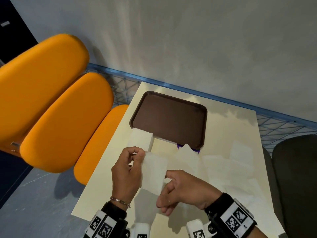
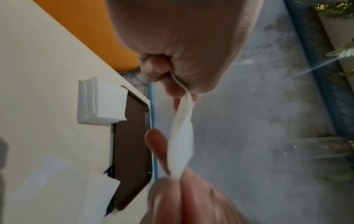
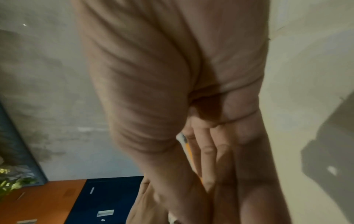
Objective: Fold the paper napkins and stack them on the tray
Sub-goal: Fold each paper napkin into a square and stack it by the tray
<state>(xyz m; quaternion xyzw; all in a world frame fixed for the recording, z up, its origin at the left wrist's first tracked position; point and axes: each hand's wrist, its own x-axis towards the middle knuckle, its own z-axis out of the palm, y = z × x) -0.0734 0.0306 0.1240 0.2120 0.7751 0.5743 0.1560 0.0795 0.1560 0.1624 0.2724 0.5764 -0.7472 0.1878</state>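
Observation:
I hold one white paper napkin (image 1: 154, 172) in the air above the cream table (image 1: 106, 182). My left hand (image 1: 130, 165) pinches its upper left corner between thumb and fingers. My right hand (image 1: 175, 188) pinches its right edge. In the left wrist view the napkin (image 2: 182, 136) hangs doubled between both hands. A stack of folded napkins (image 1: 141, 140) lies by the near left corner of the dark brown tray (image 1: 171, 117), whose floor is bare. Unfolded napkins (image 1: 221, 165) lie spread on the table to the right.
An orange padded bench (image 1: 56, 103) runs along the table's left side. A dark chair (image 1: 295, 177) stands at the right. A purple object (image 1: 179, 146) peeks out under the tray's near edge. A blue wire rail (image 1: 188, 91) and a grey wall lie behind.

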